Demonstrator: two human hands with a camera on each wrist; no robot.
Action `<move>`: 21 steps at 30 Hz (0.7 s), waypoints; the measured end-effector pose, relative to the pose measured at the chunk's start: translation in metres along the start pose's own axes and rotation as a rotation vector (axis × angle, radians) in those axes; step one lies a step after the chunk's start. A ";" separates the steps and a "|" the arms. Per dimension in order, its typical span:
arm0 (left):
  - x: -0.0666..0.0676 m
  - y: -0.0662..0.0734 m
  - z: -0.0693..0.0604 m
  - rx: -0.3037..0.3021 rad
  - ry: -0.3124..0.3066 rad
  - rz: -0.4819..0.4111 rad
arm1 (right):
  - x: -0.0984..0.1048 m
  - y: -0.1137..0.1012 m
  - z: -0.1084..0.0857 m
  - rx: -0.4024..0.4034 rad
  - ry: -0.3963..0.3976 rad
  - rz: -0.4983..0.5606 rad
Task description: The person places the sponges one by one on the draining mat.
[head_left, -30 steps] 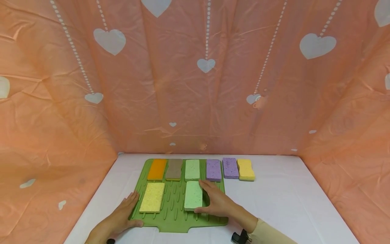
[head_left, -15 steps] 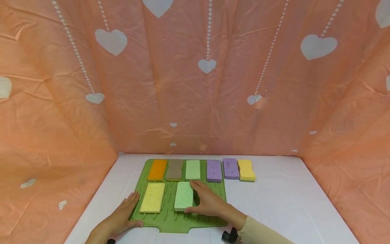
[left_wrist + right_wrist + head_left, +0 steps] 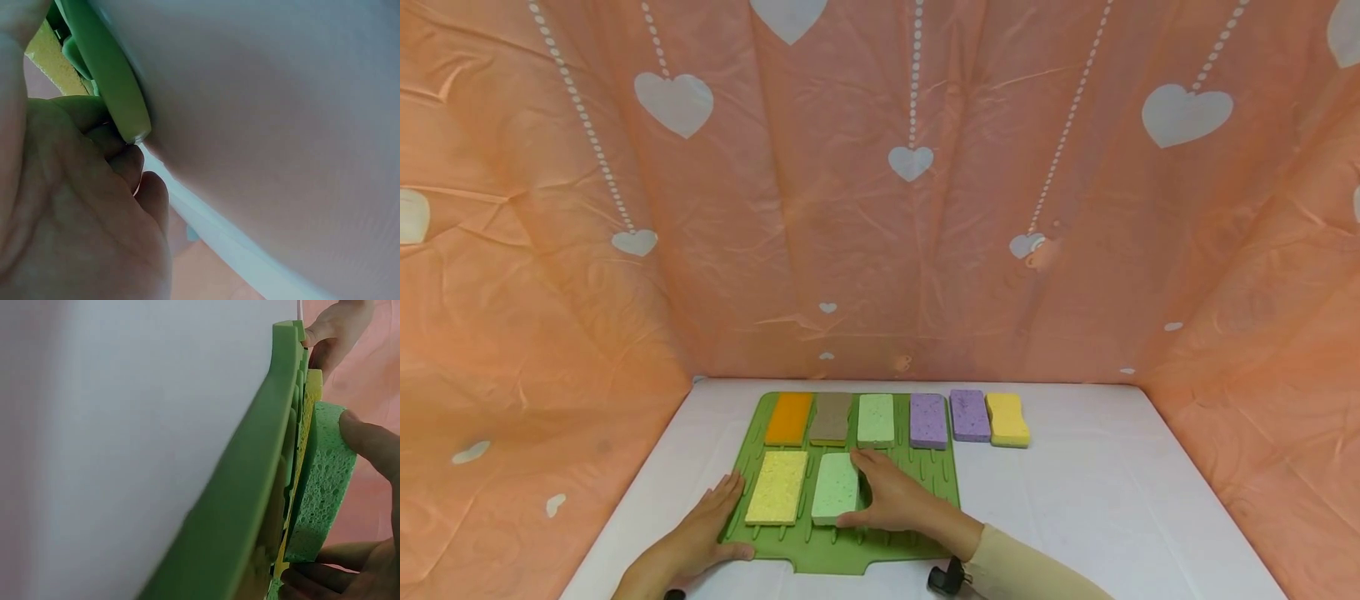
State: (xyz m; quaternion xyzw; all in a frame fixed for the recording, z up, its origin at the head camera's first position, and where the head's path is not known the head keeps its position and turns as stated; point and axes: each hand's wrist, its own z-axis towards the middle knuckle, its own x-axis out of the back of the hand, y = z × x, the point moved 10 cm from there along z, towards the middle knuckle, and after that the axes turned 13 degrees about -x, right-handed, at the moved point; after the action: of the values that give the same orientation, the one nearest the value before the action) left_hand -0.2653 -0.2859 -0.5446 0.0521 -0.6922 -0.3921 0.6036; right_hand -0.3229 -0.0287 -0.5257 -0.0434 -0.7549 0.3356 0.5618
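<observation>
A light green speckled sponge (image 3: 835, 490) is gripped by my right hand (image 3: 891, 496), thumb at its near end and fingers at its far end. In the right wrist view this green sponge (image 3: 328, 478) looks tilted and lifted slightly off the ribbed green mat (image 3: 917, 492). A yellow sponge (image 3: 777, 488) lies on the mat just left of it. My left hand (image 3: 703, 525) rests at the mat's left edge, fingers along the side and thumb by the near corner. In the left wrist view the left fingers (image 3: 128, 164) touch the mat's edge (image 3: 122, 94).
Along the mat's back lie an orange sponge (image 3: 788, 418), a grey-brown one (image 3: 831, 418), another green sponge (image 3: 876, 419) and a purple sponge (image 3: 928, 420). Right of the mat, a second purple sponge (image 3: 970, 415) and a wavy yellow sponge (image 3: 1008, 419) sit on the white table (image 3: 1075, 492).
My right hand has carried the green sponge leftward over the mat, from below the back-row green sponge to near the yellow one. My left hand has stayed in place.
</observation>
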 end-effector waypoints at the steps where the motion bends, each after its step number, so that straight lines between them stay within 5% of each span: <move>1: 0.000 0.001 0.000 0.014 -0.010 0.000 | -0.001 -0.001 0.001 -0.003 -0.004 0.002; 21: -0.002 -0.006 -0.001 -0.060 0.029 0.022 | -0.010 -0.012 0.012 -0.018 -0.032 -0.034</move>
State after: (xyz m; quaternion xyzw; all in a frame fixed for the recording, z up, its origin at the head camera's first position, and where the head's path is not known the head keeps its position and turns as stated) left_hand -0.2666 -0.2889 -0.5498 0.0319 -0.6718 -0.4051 0.6193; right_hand -0.3259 -0.0479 -0.5292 -0.0304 -0.7674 0.3199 0.5549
